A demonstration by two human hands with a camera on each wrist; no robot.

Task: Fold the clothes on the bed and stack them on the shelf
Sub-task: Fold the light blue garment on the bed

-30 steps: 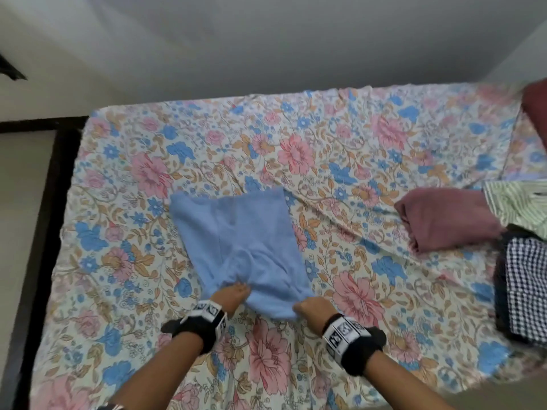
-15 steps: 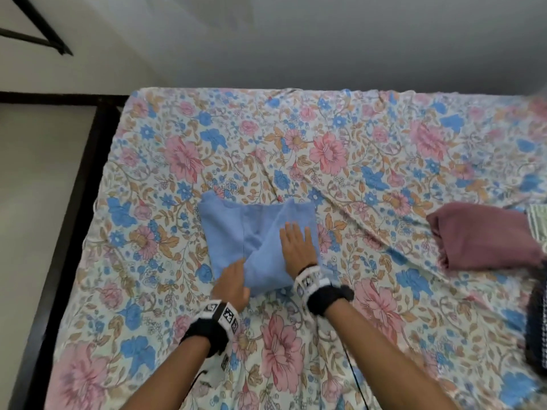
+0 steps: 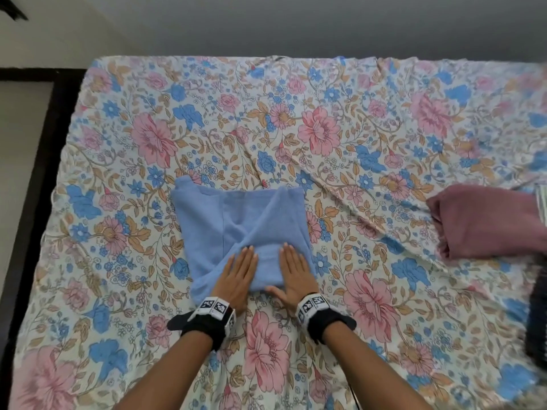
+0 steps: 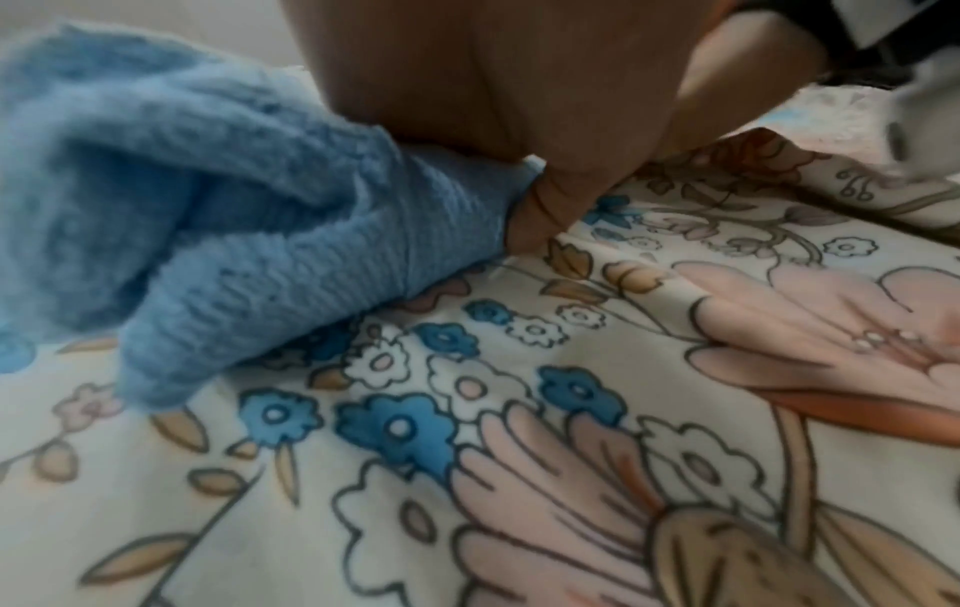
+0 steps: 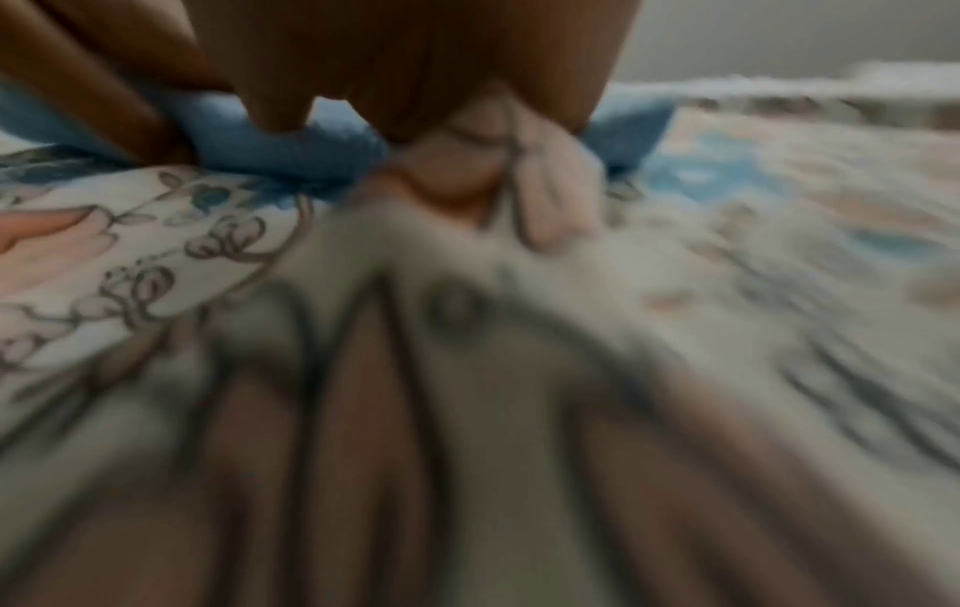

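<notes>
Head view shows us the bed (image 3: 296,128) first, its floral sheet filling most of what we see, with a dark frame (image 3: 38,179) along its left edge and a pale wall (image 3: 296,25) behind. At the right edge a maroon cloth (image 3: 485,220) lies bunched, well apart from our hands, and a dark garment (image 3: 537,315) sits blurred at the very border below it.

Near the middle of the sheet lies the blue cloth (image 3: 233,220), partly folded, with one flap crossing diagonally over the rest. Our left hand (image 3: 236,276) and right hand (image 3: 296,273) lie side by side on its near end, palms down, fingers straight and close together, pointing away from us. The fingertips reach onto the folded flap; the heels of both hands sit at the cloth's near edge, with the right thumb out on the sheet just below that edge. We grip nothing with either hand; both press flat.

From the left wrist we see the blue cloth (image 4: 207,197) rumpled in thick folds beside the palm (image 4: 493,82), which bears down on its edge against the sheet (image 4: 571,410).

From the right wrist, much blurred, we make out the hand (image 5: 415,61) pressing on a strip of blue cloth (image 5: 285,143), the sheet (image 5: 129,246) in front.
</notes>
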